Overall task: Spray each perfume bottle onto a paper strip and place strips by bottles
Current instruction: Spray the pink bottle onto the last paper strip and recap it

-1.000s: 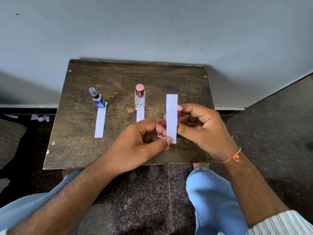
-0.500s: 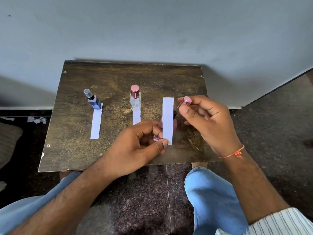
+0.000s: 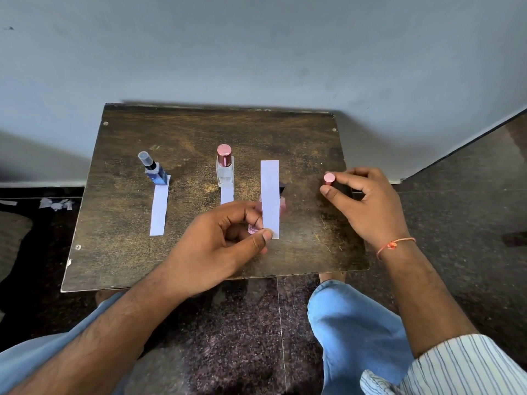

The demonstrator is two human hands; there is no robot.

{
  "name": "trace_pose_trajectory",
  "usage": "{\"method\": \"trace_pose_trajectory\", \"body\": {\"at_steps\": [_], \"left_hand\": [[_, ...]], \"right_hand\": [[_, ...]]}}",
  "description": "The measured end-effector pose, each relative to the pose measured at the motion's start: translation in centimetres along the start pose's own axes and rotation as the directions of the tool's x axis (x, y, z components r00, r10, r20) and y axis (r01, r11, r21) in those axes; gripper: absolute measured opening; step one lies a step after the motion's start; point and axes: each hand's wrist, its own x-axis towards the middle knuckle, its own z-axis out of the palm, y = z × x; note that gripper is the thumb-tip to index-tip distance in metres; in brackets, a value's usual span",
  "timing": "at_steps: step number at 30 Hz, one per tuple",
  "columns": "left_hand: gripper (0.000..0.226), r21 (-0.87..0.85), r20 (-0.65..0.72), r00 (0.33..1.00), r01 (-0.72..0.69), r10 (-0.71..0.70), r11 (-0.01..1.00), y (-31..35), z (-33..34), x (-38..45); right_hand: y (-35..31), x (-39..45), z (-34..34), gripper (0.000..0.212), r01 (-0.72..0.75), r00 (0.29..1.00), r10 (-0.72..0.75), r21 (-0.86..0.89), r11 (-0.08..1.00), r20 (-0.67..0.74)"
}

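**Third bottle uncapped, strip held upright**

Left hand (image 3: 225,240): pinching paper strip (image 3: 269,195) at its lower end, upright, together with pink bottle (image 3: 281,205) just behind it; bottle blurred, dark nozzle bare. Right hand (image 3: 368,201): gripping pink cap (image 3: 329,178) in fingertips, near table (image 3: 128,252) right edge, well apart from bottle. Blue bottle (image 3: 155,172) and clear bottle (image 3: 225,166) standing, each touching a flat strip in front.
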Motion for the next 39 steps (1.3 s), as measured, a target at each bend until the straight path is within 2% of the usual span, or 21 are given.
{"method": "trace_pose_trajectory", "body": {"at_steps": [8, 11, 13, 14, 16, 17, 19, 21, 23, 26, 29, 32, 35, 39], "left_hand": [[0.022, -0.054, -0.047, 0.998, 0.042, -0.044, 0.998, 0.8, -0.3, -0.1], [0.023, -0.107, -0.049, 0.997, 0.056, -0.061, 0.993, 1.1, -0.3, -0.1], [0.021, -0.149, -0.044, 0.996, 0.065, -0.072, 0.987, 1.3, -0.2, -0.1], [0.021, -0.168, -0.041, 0.996, 0.070, -0.078, 0.983, 1.4, -0.2, -0.1], [0.025, -0.202, -0.037, 0.995, 0.081, -0.090, 0.976, 1.6, -0.2, 0.0], [0.027, -0.210, -0.038, 0.995, 0.086, -0.096, 0.974, 1.7, -0.2, 0.0], [0.028, -0.212, -0.044, 0.994, 0.090, -0.102, 0.973, 1.9, -0.3, 0.0], [0.028, -0.209, -0.051, 0.993, 0.094, -0.107, 0.973, 2.0, -0.4, 0.1], [0.029, -0.208, -0.052, 0.993, 0.097, -0.110, 0.973, 2.0, -0.5, 0.1], [0.026, -0.205, -0.034, 0.995, 0.089, -0.098, 0.975, 2.2, -0.5, -0.1], [0.029, -0.235, -0.022, 0.995, 0.087, -0.095, 0.968, 2.4, -0.8, -0.2], [0.025, -0.254, 0.003, 0.997, 0.073, -0.074, 0.964, 2.5, -1.3, -0.4], [0.020, -0.261, 0.011, 0.996, 0.093, -0.093, 0.961, 2.5, -1.5, -0.6], [0.009, -0.207, 0.019, 0.994, 0.106, -0.104, 0.973, 2.3, -1.8, -0.7]], "right_hand": [[0.6, -0.1, -0.4, 0.035, -0.044, 0.999, 0.043, 0.009, 0.999, 0.027], [0.6, -0.1, -0.6, 0.052, -0.039, 0.998, 0.039, 0.001, 0.999, 0.057], [-0.4, -0.4, -0.7, 0.060, 0.058, 0.998, -0.059, -0.026, 0.998, -0.025], [-1.0, -0.7, -0.8, 0.055, 0.164, 0.978, -0.170, -0.058, 0.985, -0.118], [-2.8, -1.5, -0.6, 0.042, 0.383, 0.875, -0.394, -0.095, 0.919, -0.281], [-3.7, -2.0, -0.3, 0.039, 0.461, 0.842, -0.453, -0.048, 0.886, -0.293], [-5.1, -3.0, 0.8, 0.039, 0.512, 0.854, -0.480, 0.158, 0.845, -0.201], [-5.7, -3.8, 1.9, 0.041, 0.469, 0.875, -0.481, 0.343, 0.814, -0.054], [-5.9, -4.1, 2.8, 0.040, 0.422, 0.876, -0.480, 0.413, 0.807, 0.041], [-6.1, -4.2, 3.7, 0.032, 0.347, 0.900, -0.430, 0.471, 0.811, 0.076], [-6.5, -4.0, 3.7, 0.029, 0.140, 0.941, -0.298, 0.622, 0.771, 0.158], [-6.9, -3.8, 3.2, 0.034, -0.152, 0.946, -0.148, 0.801, 0.580, 0.287], [-7.6, -3.7, 2.4, 0.038, -0.395, 0.876, -0.130, 0.846, 0.357, 0.464], [-8.0, -3.5, 2.2, 0.037, -0.554, 0.813, -0.104, 0.816, 0.166, 0.573]]}}
